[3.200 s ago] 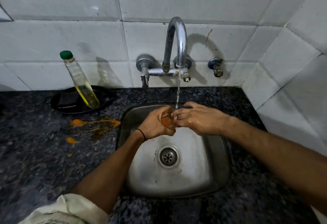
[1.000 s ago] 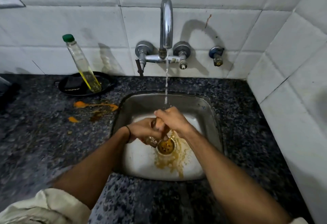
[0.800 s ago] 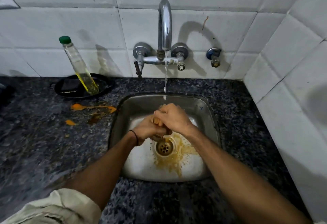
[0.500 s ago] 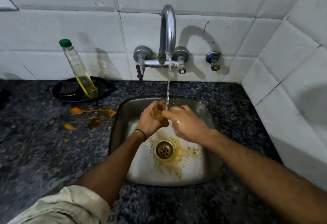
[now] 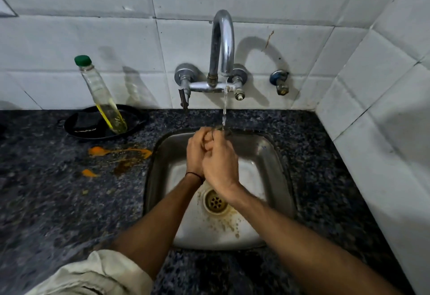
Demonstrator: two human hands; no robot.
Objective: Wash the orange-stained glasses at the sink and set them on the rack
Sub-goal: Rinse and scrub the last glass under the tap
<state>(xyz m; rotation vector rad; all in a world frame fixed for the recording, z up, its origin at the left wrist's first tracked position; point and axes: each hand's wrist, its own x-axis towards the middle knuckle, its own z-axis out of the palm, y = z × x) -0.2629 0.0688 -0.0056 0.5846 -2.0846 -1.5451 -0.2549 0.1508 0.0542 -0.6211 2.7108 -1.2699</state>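
The right hand (image 5: 220,164) has closed over the left hand (image 5: 195,155); both hands' fingers (image 5: 215,139) wrap the glass (image 5: 222,131).

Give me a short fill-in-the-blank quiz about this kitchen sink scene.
1. The clear plastic bottle has a ___ cap.
2. It stands in a ___ round dish.
3. The spill on the dark speckled counter beside the steel sink is ___.
4. A thin dark band circles the ___ wrist.
Answers: green; black; orange; left.

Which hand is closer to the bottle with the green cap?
Left. The left hand is over the sink, to the right of the bottle; the right hand lies against it, farther right again.
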